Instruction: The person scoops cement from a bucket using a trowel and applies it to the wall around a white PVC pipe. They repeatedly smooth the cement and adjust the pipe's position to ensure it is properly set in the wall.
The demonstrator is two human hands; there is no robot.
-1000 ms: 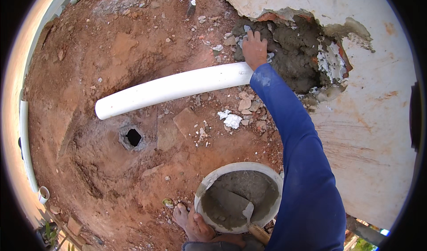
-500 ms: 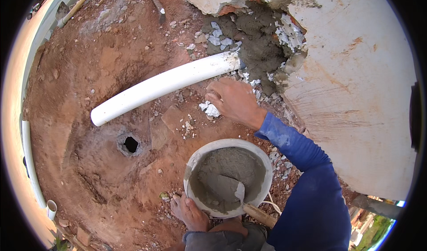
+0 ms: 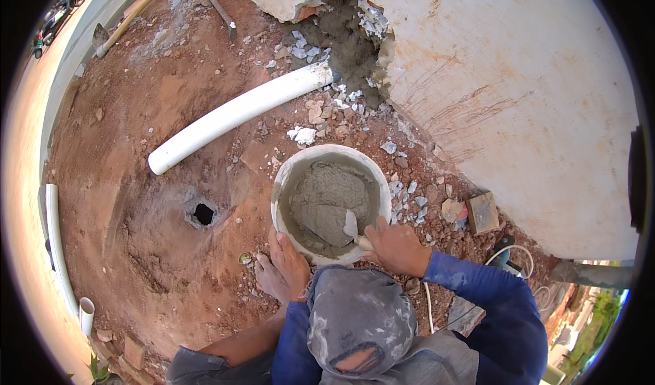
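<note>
A round, pale-rimmed bucket [image 3: 278, 192] of wet grey mortar [image 3: 331, 190] stands on the red soil in front of me. My left hand [image 3: 290, 259] holds the bucket's left side near the rim, next to a bare foot [image 3: 271, 279]. At the opposite side, my right hand [image 3: 398, 247] is closed around the handle of a trowel [image 3: 350, 223]. The trowel's blade lies in the mortar, partly covered by it. Beyond the bucket, a white plastic pipe [image 3: 239, 115] slants up to a broken hole [image 3: 355, 40] in the wall, which is packed with grey mortar.
A small dark hole [image 3: 203, 214] opens in the soil to the left. A brick [image 3: 483, 213] and loose rubble lie along the foot of the pale wall [image 3: 505, 112]. A long-handled tool [image 3: 129, 20] lies far left. A dusty grey cap [image 3: 361, 310] covers the lower middle.
My right hand has come back from beside the pipe's end to the trowel and taken its handle. The left hand stays at the bucket. The view has shifted, and a cap now shows below.
</note>
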